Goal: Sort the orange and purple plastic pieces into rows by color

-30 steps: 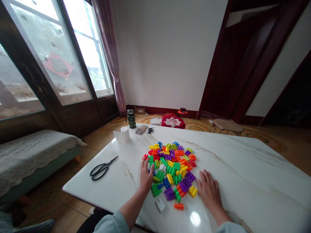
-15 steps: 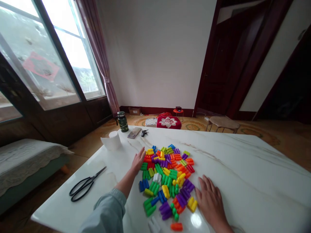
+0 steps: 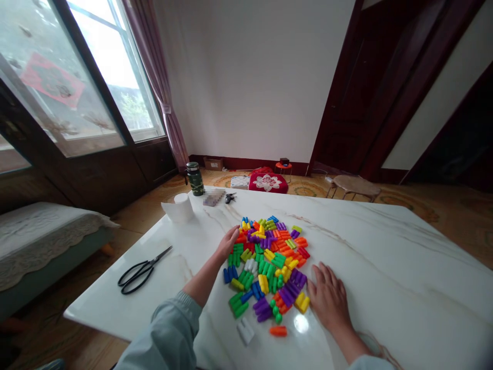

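A heap of small plastic blocks point(image 3: 269, 264) in red, orange, yellow, green, blue and purple lies on the white marble table point(image 3: 385, 277). My left hand point(image 3: 228, 242) rests flat, fingers apart, against the heap's left edge beside green and red blocks. My right hand point(image 3: 328, 298) lies flat on the table at the heap's lower right, next to yellow and purple blocks. Neither hand holds anything. A white block point(image 3: 245, 330) and an orange block point(image 3: 278, 331) lie apart near the front edge.
Black scissors point(image 3: 143, 269) lie on the table's left side. At the far left corner stand a paper roll point(image 3: 181, 207), a dark green bottle point(image 3: 195, 179), a phone point(image 3: 214, 197) and keys point(image 3: 230, 196). A bed point(image 3: 42, 244) is left of the table.
My left hand moved from the heap's lower left up along its left edge. My right hand stayed at the lower right. The camera shifted.
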A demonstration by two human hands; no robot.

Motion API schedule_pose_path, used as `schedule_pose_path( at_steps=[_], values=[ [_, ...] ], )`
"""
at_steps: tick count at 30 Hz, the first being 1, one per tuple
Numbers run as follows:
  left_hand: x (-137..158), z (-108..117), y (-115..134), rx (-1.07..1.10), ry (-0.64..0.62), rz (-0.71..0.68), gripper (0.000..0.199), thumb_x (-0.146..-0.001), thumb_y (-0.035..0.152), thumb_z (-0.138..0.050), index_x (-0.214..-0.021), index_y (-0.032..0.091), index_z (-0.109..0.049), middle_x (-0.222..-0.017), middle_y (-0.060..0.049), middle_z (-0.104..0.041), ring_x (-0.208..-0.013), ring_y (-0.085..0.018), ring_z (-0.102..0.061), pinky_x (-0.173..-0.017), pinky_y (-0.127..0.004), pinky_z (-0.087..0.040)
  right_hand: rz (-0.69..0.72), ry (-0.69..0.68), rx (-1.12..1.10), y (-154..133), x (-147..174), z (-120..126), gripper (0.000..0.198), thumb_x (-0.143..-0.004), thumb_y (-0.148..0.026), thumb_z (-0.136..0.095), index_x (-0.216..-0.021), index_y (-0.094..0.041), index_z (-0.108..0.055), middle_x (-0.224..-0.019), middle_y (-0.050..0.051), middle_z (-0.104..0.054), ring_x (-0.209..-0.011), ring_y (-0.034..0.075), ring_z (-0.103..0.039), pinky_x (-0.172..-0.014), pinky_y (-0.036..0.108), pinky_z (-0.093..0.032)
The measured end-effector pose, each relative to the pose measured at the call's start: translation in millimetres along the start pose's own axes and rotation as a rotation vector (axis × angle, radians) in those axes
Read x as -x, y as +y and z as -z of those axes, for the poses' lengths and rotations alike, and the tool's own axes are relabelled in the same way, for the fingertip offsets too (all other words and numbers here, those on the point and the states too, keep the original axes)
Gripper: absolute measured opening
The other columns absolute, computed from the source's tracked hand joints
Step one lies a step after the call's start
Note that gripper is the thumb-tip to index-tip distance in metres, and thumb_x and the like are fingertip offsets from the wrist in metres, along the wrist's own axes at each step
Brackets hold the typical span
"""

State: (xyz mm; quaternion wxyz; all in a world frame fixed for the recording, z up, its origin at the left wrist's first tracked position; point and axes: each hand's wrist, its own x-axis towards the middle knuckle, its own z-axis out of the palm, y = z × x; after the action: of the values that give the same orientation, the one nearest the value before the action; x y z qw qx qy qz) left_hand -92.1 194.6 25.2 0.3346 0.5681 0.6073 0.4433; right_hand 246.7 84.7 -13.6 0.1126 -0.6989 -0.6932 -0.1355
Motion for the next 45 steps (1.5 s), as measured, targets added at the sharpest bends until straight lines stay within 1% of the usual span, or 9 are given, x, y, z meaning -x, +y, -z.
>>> schedule_pose_path(
  at_steps=[7, 13, 19, 24, 29, 32, 36, 40, 45],
  values=[
    [116, 26, 3, -0.198, 0.008, -0.101, 0.087, -0.073, 0.065, -0.067, -0.146, 0.025, -0.040, -0.156, -0.012, -0.034, -0.144, -0.032, -0.029, -0.117, -0.049, -0.028, 0.005, 0.005, -0.032, 1, -1, -4, 0.046, -0.095, -0.031, -0.035, -0.134, -0.013, -0.051, -0.145, 0.016, -0.047, -0.135, 0.029, -0.037, -0.106, 0.048, -0.032],
    [213, 1, -12, -0.566, -0.164, -0.313, 0.125, -0.046, 0.073, -0.080, -0.152, 0.036, -0.026, -0.162, -0.012, -0.015, -0.146, -0.046, -0.014, -0.114, -0.067, -0.016, 0.016, 0.021, -0.032, 1, 0, -3, 0.044, -0.097, -0.030, -0.035, -0.133, -0.012, -0.051, -0.144, 0.017, -0.047, -0.133, 0.029, -0.039, -0.105, 0.048, -0.033],
    [171, -43, 0, -0.489, 0.025, -0.302, 0.093, -0.071, 0.049, -0.076, -0.150, 0.028, -0.032, -0.163, -0.013, -0.004, -0.148, -0.042, -0.004, -0.113, -0.064, -0.023, 0.016, 0.020, -0.037, 1, -2, -1, 0.042, -0.097, -0.029, -0.037, -0.132, -0.013, -0.052, -0.144, 0.016, -0.048, -0.132, 0.028, -0.039, -0.104, 0.046, -0.034],
    [136, -61, 33, -0.300, 0.146, -0.363, 0.053, -0.092, 0.027, -0.049, -0.143, 0.026, -0.039, -0.163, -0.010, -0.009, -0.148, -0.028, -0.019, -0.114, -0.051, -0.032, -0.003, -0.004, -0.036, 0, -2, 0, 0.043, -0.096, -0.031, -0.037, -0.132, -0.013, -0.052, -0.144, 0.015, -0.048, -0.133, 0.027, -0.039, -0.104, 0.045, -0.033],
    [166, -65, 54, -0.405, -0.179, -0.610, 0.071, -0.079, 0.053, -0.067, -0.142, 0.030, -0.044, -0.157, -0.011, -0.031, -0.147, -0.036, -0.020, -0.116, -0.062, -0.021, -0.006, -0.018, -0.044, -1, -2, 2, 0.044, -0.096, -0.031, -0.037, -0.134, -0.013, -0.051, -0.145, 0.015, -0.047, -0.134, 0.027, -0.038, -0.105, 0.046, -0.032],
    [183, -71, 50, -0.460, -0.351, -0.614, 0.072, -0.075, 0.050, -0.072, -0.140, 0.032, -0.047, -0.146, -0.011, -0.048, -0.142, -0.036, -0.032, -0.116, -0.064, -0.021, -0.010, -0.010, -0.052, -2, -2, 3, 0.043, -0.096, -0.030, -0.037, -0.133, -0.014, -0.051, -0.145, 0.015, -0.047, -0.134, 0.027, -0.039, -0.105, 0.045, -0.032],
    [178, -81, 42, -0.408, -0.291, -0.603, 0.040, -0.091, 0.024, -0.053, -0.130, 0.030, -0.057, -0.124, -0.008, -0.065, -0.127, -0.026, -0.052, -0.116, -0.057, -0.029, -0.010, 0.002, -0.065, -2, -2, 2, 0.042, -0.096, -0.029, -0.039, -0.132, -0.014, -0.052, -0.144, 0.016, -0.047, -0.133, 0.027, -0.039, -0.105, 0.045, -0.032],
    [151, -82, 48, -0.316, -0.300, -0.650, 0.039, -0.091, 0.015, -0.045, -0.124, 0.027, -0.062, -0.115, -0.008, -0.068, -0.112, -0.022, -0.061, -0.109, -0.047, -0.042, -0.015, -0.012, -0.063, -2, -2, 1, 0.043, -0.096, -0.029, -0.038, -0.133, -0.014, -0.052, -0.145, 0.016, -0.046, -0.134, 0.027, -0.038, -0.106, 0.046, -0.032],
    [102, -70, 74, -0.439, -0.219, -0.467, 0.051, -0.086, 0.029, -0.057, -0.137, 0.024, -0.051, -0.133, -0.011, -0.057, -0.123, -0.028, -0.053, -0.104, -0.044, -0.045, -0.021, -0.021, -0.064, -1, -2, 0, 0.044, -0.096, -0.031, -0.039, -0.134, -0.013, -0.051, -0.146, 0.015, -0.047, -0.135, 0.027, -0.037, -0.107, 0.046, -0.031]
  ],
)
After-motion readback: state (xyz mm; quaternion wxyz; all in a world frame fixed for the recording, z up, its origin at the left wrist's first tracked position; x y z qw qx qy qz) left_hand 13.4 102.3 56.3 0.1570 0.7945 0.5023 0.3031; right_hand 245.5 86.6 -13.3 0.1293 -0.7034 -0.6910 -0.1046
